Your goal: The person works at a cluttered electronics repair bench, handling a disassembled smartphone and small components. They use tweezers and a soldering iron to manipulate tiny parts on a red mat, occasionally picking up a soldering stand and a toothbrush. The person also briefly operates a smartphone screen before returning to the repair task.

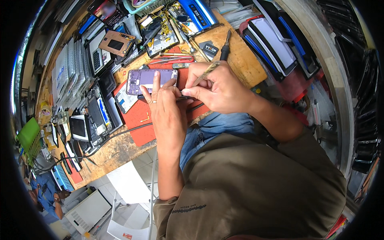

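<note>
The purple phone (145,77) lies beneath your left fingers (156,82), whose grip I can't tell; your right fingers (197,93) pinch a patterned tool (207,73). A white chair (127,182) stands near the wooden table (116,151).

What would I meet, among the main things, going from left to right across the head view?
Green plastic piece → bubble-wrapped stack → purple phone frame → left hand → right hand → stack of white and blue panels.
</note>
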